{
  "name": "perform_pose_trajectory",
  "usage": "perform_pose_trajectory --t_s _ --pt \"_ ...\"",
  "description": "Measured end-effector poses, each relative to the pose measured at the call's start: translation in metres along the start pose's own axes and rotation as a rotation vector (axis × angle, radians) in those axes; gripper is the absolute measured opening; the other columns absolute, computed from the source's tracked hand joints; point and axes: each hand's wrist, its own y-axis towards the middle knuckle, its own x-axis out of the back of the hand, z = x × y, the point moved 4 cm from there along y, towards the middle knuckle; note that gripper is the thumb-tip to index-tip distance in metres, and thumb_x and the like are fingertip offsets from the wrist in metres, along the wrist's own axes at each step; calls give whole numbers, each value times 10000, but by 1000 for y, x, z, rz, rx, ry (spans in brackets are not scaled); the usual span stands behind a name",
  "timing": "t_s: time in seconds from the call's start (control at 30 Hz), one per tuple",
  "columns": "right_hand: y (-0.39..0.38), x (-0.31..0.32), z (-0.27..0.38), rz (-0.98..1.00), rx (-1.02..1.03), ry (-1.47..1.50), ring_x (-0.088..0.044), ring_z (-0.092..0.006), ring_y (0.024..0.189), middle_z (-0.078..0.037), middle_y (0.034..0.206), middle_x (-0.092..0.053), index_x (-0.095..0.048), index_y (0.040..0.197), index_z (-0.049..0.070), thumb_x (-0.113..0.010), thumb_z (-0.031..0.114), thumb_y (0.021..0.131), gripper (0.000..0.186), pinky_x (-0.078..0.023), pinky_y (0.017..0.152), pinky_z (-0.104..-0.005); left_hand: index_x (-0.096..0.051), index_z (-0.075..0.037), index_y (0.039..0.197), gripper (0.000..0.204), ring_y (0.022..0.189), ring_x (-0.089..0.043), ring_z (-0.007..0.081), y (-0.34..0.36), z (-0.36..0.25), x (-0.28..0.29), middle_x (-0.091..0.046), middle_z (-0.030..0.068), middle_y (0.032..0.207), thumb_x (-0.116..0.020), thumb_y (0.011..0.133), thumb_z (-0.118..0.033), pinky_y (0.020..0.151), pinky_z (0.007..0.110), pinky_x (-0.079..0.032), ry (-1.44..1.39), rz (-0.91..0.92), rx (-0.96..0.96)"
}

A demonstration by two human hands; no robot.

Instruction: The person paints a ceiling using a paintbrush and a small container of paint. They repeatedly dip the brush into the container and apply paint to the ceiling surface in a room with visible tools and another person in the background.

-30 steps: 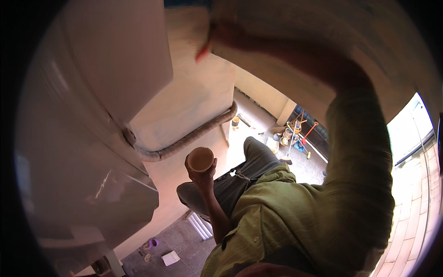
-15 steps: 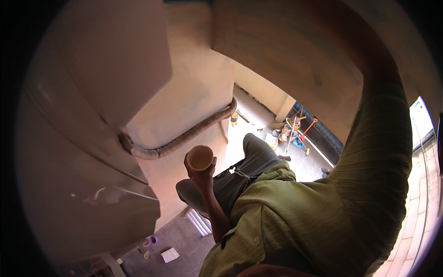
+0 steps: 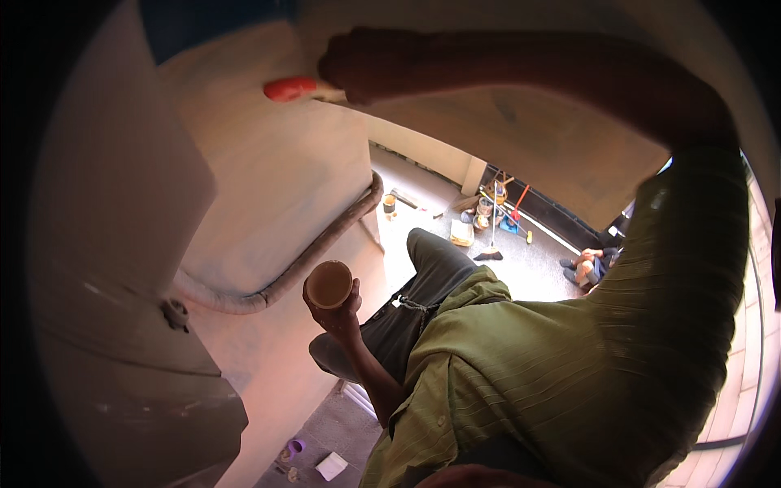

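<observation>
Beige inside, a round open container [image 3: 329, 285] rests in the left hand [image 3: 340, 321], just below the slanting run of the pipe [image 3: 325, 242] as viewed; digits show on both sides of its wall, so the grip is wrapped around it, mouth turned toward the camera. Above the pipe, the right hand [image 3: 358, 69] is closed about the pale portion of a red-ended tool [image 3: 289, 88]; deep shadow hides the separate fingers, and whether the red end touches the wall [image 3: 252, 179] cannot be told. Higher above the pipe, a dark blue patch [image 3: 215, 28] adjoins the pale wall surface. Right of the pipe appear dark trousers [image 3: 431, 268] and, farther right, a green shirt [image 3: 521, 350] worn by the person. Beyond the pipe's upper end, on the brightly lit floor, are a broom [image 3: 488, 254], a blue dustpan [image 3: 511, 222] and, farther right, another person [image 3: 587, 267], partly hidden by the sleeve. Well below the pipe, a purple vessel [image 3: 295, 447] and a flat white piece [image 3: 331, 465] lie near each other on the grey floor [image 3: 338, 423].
</observation>
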Motion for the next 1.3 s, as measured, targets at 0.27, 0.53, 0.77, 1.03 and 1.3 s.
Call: perform_pose_trajectory --t_s 0.27,0.53,0.77,1.03,1.3 --pt "-153 63 -49 -433 86 -197 -683 -244 896 -130 1078 -668 -643 1217 74 -653 195 907 333 -575 762 -380 -498 -32 1311 830 1134 -584 312 12 10 -30 -590 139 1234 -907 607 -196 980 443 -457 -54 120 -19" --pt "-243 29 35 -1121 -286 87 -691 -229 810 -164 1038 -665 -649 1072 18 -760 -30 748 346 -569 612 -309 -507 -31 1304 780 1112 -601 285 8 2 -50 -608 135 1217 -892 633 -136 981 447 -468 -52 182 -35" --pt "-252 -17 36 -844 -397 142 -704 -234 864 -132 1067 -672 -726 1050 54 -809 24 734 328 -576 651 -304 -525 -34 1283 752 1091 -611 269 19 6 -17 -615 126 1203 -892 630 -107 968 451 -480 -51 151 -56" --pt "-215 1 31 -683 -206 -171 -662 -175 727 -52 1030 -631 -709 1045 93 -762 117 725 326 -594 628 -294 -496 -21 1316 812 1129 -587 284 15 3 -51 -594 137 1232 -905 627 -152 1002 426 -447 -95 292 -16" --pt "-176 -53 26 -472 -237 -158 -659 -190 718 -67 961 -572 -651 1048 34 -677 161 816 265 -577 571 -325 -508 -25 1317 779 1127 -592 266 2 0 -63 -597 125 1235 -889 642 -105 1005 427 -458 -109 357 -32"
